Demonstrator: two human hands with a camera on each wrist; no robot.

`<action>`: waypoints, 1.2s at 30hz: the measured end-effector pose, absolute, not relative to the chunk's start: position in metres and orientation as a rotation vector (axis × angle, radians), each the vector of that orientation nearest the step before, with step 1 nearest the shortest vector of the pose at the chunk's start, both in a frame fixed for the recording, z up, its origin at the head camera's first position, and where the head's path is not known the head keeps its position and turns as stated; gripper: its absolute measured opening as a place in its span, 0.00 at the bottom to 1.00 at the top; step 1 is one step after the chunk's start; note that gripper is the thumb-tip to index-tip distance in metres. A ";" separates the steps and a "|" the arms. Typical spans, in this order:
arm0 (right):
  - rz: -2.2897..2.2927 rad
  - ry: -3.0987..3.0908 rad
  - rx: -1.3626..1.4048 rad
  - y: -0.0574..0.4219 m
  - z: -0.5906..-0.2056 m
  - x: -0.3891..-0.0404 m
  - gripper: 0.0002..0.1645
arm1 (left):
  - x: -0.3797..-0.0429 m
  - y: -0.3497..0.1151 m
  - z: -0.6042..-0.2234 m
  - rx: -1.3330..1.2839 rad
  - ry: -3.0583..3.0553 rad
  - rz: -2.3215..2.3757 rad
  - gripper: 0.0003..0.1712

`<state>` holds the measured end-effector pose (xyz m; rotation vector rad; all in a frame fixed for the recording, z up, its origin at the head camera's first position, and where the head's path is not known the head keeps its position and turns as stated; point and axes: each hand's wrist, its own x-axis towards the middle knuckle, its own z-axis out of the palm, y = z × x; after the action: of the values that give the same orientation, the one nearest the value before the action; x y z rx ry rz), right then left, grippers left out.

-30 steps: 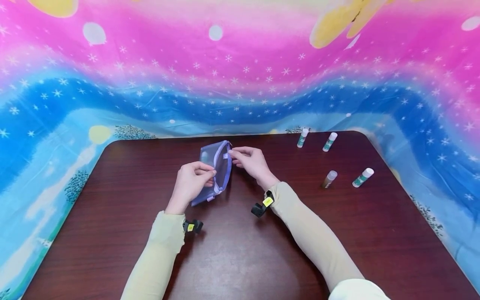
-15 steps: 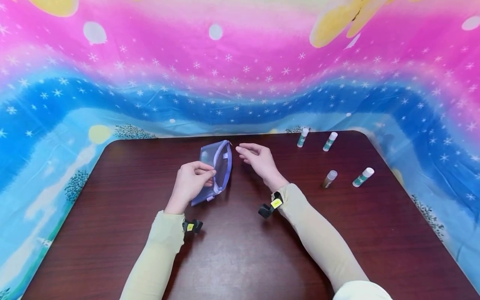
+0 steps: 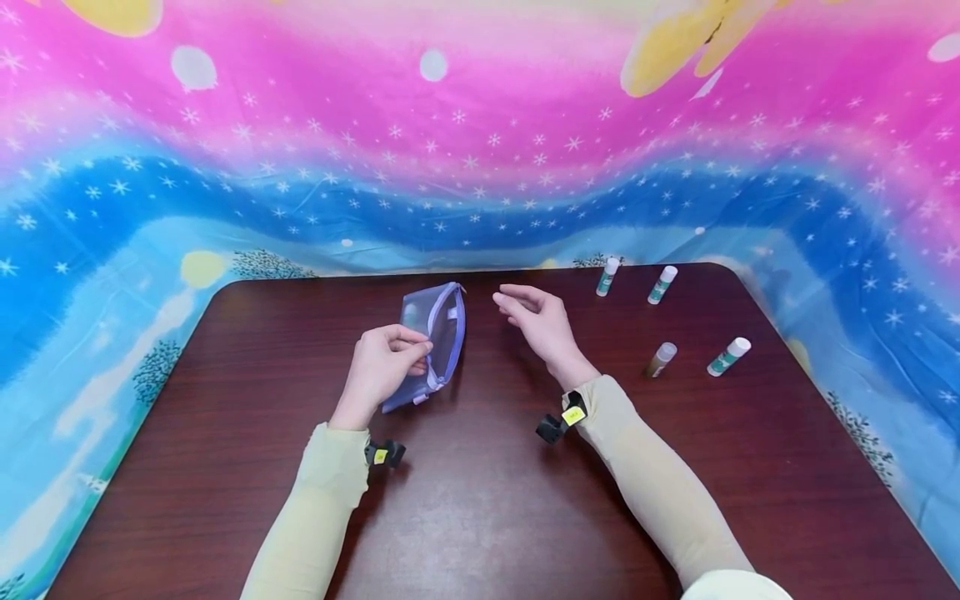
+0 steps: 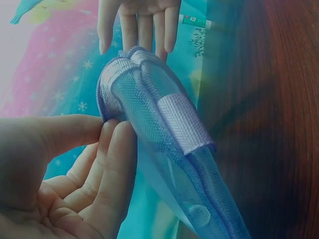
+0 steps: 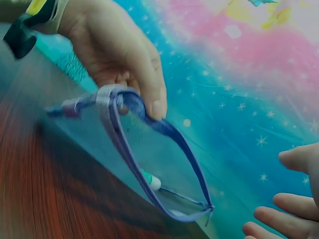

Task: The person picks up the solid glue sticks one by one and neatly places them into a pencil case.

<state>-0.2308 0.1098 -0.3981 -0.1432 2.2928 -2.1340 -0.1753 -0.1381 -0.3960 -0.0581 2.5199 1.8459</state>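
Observation:
A purple mesh zip pouch (image 3: pixel 446 342) is held up over the table with its mouth spread apart. My left hand (image 3: pixel 386 367) pinches the near side of its rim between thumb and fingers, as the left wrist view (image 4: pixel 84 169) also shows. Through the mouth, the right wrist view shows a white-capped glue stick (image 5: pixel 152 180) inside the mesh. To the right of the pouch, my right hand (image 3: pixel 543 329) hovers apart from it, fingers loosely extended and holding nothing.
On the table's right side, several glue sticks stand: two at the back, a green one (image 3: pixel 607 277) and another (image 3: pixel 662 285), then a brownish one with a clear cap (image 3: pixel 662 360) and a green one (image 3: pixel 728 357). A printed cloth (image 3: pixel 480 142) hangs behind the dark wooden table (image 3: pixel 480 517).
My right hand has let go of the pouch's far rim and moved away to the right. The left hand and pouch have stayed in place.

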 end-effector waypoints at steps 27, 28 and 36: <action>-2.044 2.681 -0.263 0.150 -0.375 -0.215 0.26 | -0.173 -0.141 -0.396 -0.054 2.504 1.886 0.09; -2.037 2.695 -0.265 0.152 -0.374 -0.215 0.26 | -0.173 -0.141 -0.396 -0.052 2.504 1.888 0.09; -2.011 2.750 -0.283 0.165 -0.370 -0.211 0.26 | -0.173 -0.141 -0.397 -0.056 2.496 1.906 0.08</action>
<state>-0.2110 0.1647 -0.3702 -0.2832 2.7501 -2.0111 -0.1734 -0.1415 -0.3968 -0.0556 2.4958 1.9060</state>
